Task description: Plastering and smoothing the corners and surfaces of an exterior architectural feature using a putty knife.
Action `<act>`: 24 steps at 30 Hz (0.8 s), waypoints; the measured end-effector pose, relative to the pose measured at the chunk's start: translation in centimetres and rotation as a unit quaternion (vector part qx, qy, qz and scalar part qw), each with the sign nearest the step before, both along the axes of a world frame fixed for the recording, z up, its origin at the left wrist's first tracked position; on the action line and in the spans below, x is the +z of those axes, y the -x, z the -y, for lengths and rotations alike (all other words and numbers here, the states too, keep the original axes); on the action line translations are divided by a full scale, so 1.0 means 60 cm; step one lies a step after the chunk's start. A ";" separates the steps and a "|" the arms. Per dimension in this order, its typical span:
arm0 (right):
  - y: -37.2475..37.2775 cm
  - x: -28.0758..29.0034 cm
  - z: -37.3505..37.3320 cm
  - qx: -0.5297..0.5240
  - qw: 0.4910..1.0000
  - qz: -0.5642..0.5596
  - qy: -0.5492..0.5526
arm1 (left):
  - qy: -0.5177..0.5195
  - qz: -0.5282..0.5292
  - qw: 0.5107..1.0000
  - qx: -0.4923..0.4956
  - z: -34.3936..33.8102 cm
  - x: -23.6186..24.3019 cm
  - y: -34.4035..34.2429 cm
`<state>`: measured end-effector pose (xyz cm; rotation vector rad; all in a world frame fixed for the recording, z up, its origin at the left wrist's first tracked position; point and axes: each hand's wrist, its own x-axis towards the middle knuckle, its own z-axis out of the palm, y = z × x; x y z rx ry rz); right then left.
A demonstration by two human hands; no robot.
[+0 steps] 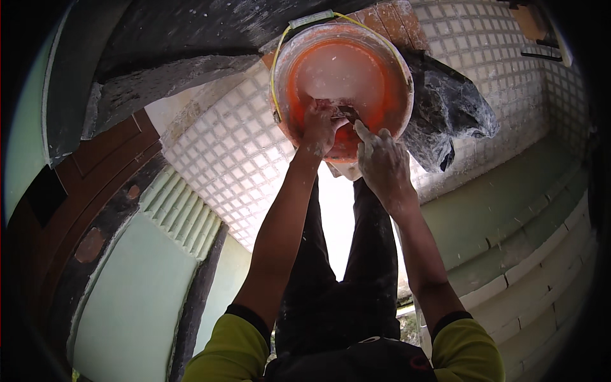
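Observation:
An orange bucket (405, 76) with a whitish, dust-caked rim holds cloudy, pale liquid (344, 67). Inside its near side, my left hand (320, 129) is closed, fingers pinched around something reddish and wet that I cannot make out. My right hand (386, 162) comes over the near right rim, coated in pale dust. It is closed on a small dark flat tool (349, 114), index finger stretched along it. The tool's tip reaches toward the left fingers; whether it touches them or the thing there, I cannot tell.
A yellow bucket handle (275, 70) with a pale grip (310, 20) rests against the far rim. Crumpled black plastic (445, 105) lies right of the bucket on checkered floor tiles (219, 143). Reddish-brown boards (398, 25) lie behind. A dark slab-like surface (191, 32) stands far left.

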<state>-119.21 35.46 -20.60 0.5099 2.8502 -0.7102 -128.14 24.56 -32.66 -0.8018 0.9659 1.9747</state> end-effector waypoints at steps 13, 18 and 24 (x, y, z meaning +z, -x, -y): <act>0.055 -0.017 0.010 0.011 1.000 0.029 -0.006 | 0.078 -0.015 0.996 -0.039 -0.005 0.006 0.001; 0.100 -0.091 -0.004 -0.101 0.984 0.145 0.016 | 0.105 -0.062 0.992 -0.029 -0.014 -0.014 -0.009; 0.056 -0.064 0.022 -0.052 0.993 0.097 0.033 | 0.154 -0.038 0.987 -0.036 -0.004 -0.006 -0.006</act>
